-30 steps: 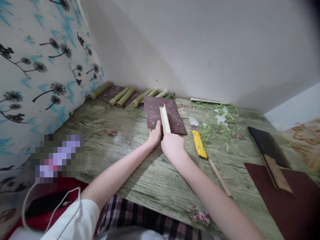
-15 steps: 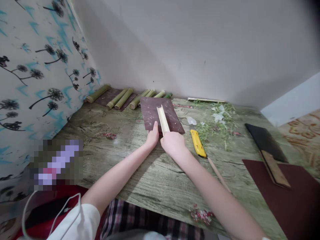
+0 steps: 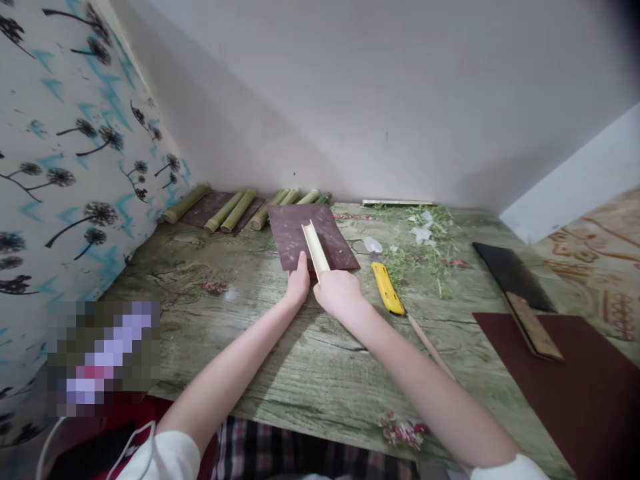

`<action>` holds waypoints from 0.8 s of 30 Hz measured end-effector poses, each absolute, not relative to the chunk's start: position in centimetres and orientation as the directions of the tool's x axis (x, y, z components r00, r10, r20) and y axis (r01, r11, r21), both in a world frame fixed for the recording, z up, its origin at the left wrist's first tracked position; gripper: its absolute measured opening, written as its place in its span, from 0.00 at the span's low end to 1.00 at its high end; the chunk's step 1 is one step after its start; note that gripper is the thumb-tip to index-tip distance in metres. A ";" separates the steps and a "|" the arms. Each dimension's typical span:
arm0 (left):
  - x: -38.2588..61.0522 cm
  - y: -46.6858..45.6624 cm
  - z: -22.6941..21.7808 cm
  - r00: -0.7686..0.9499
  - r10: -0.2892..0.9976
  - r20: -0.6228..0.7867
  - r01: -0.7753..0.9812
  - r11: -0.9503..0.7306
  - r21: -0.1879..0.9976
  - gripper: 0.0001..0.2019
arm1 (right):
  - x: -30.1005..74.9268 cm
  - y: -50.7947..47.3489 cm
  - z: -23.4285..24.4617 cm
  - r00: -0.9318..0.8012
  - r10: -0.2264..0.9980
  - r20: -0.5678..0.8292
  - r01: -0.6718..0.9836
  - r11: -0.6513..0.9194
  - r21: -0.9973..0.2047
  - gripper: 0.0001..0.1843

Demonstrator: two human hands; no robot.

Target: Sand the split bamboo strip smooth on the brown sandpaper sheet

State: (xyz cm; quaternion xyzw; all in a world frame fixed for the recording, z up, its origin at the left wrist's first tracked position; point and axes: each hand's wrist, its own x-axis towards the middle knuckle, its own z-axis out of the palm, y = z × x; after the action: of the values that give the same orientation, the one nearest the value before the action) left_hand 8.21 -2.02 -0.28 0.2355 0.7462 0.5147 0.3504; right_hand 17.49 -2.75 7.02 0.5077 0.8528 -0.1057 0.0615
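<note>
Camera view has swung slightly since 1 s ago, so counter items sit lower-left at the far left; hands, strip and sheet keep about the same arrangement. Right hand point(image 3: 340, 291) fisted around near end of a pale, channel-shaped bamboo strip point(image 3: 316, 251); strip extends to the far side over a brown sheet point(image 3: 293, 233). Left hand point(image 3: 299, 287) at sheet's near edge, thumb up, fingers hidden; can't tell how tightly it grips. Strip is mid counter point(image 3: 175, 287). Yellow cutter point(image 3: 387, 290) just right of the hands, stick point(image 3: 429, 347) nearer. Green scraps point(image 3: 443, 270) right of cutter. Bamboo tubes point(image 3: 233, 210) far left. Larger brown sheet point(image 3: 565, 400) near right.
</note>
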 end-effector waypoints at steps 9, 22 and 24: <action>7.8 -2.0 -1.0 -0.643 0.714 -0.278 -0.029 0.339 0.940 0.35 | 17.0 -3.3 7.3 -0.460 0.856 -0.236 0.887 0.433 -0.159 0.18; 8.1 -2.1 -0.3 -0.655 0.722 -0.221 0.031 0.319 0.947 0.33 | 17.3 -1.9 6.5 -0.466 0.857 -0.220 0.882 0.431 -0.191 0.19; 8.2 -2.1 -0.4 -0.656 0.725 -0.209 0.049 0.317 0.947 0.32 | 17.6 -1.5 6.5 -0.479 0.857 -0.190 0.873 0.444 -0.199 0.19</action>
State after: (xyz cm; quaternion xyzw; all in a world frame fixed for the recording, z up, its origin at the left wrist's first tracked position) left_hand 8.17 -2.13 -0.43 0.2601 0.7445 0.5231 0.3231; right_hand 17.63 -1.49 6.54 0.5092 0.8493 -0.1357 0.0307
